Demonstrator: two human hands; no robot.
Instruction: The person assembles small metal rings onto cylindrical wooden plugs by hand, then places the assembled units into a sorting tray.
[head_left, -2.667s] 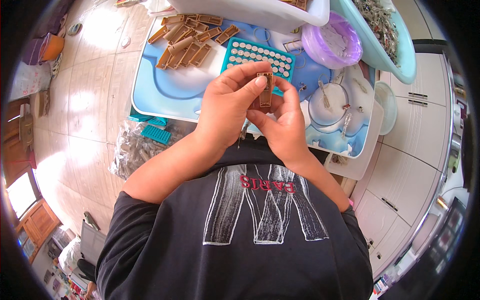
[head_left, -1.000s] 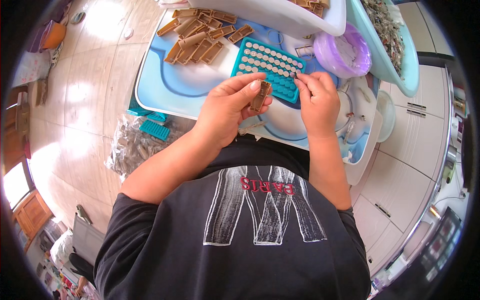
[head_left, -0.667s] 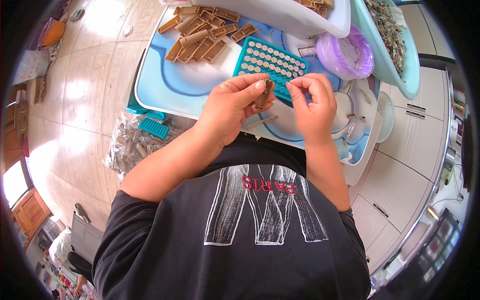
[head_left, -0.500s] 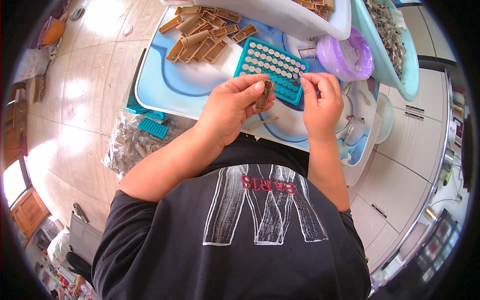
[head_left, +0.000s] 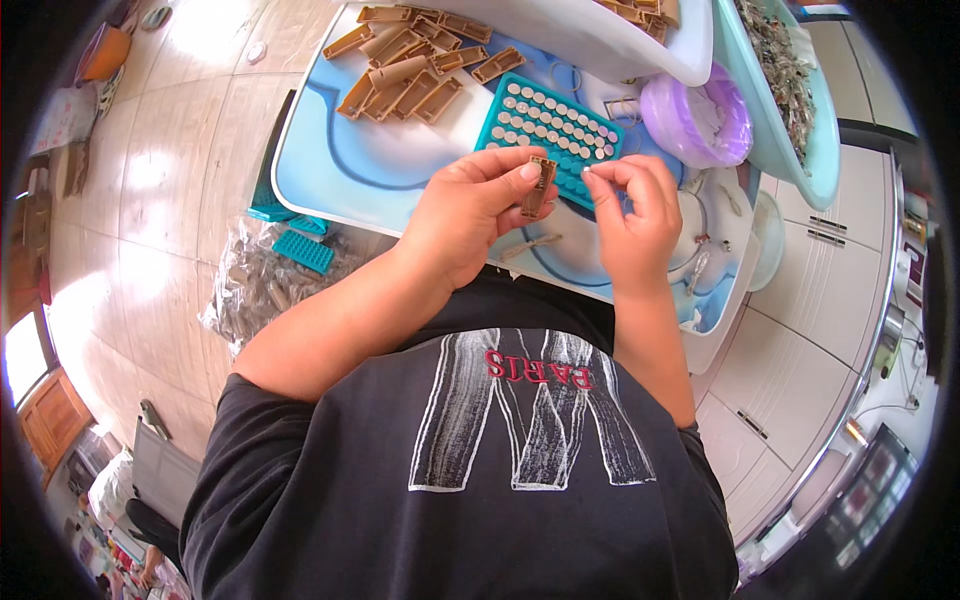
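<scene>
Between the thumb and fingers of my left hand [head_left: 478, 205] is a small brown plastic casing [head_left: 538, 188], held upright. My right hand [head_left: 640, 215] pinches a tiny pale, silvery round piece [head_left: 586, 173] at its fingertips, a short way right of the casing and apart from it. Just beyond both hands lies a teal grid tray [head_left: 497, 104] with rows of silvery round pieces. Its nearer right slots show bare teal, and my fingers cover part of its near edge.
Several brown casings [head_left: 412, 75] are heaped at the table's far left. At the back right stand a purple basket [head_left: 695, 115], a white bin [head_left: 650, 45] and a light teal tub [head_left: 822, 150] of small parts. A plastic bag [head_left: 262, 290] lies on the floor left of the white-and-blue table [head_left: 330, 160].
My right hand has moved away from the tray's right side, left and nearer to me, toward the casing. A pale piece now shows at its fingertips. My left hand keeps hold of the casing.
</scene>
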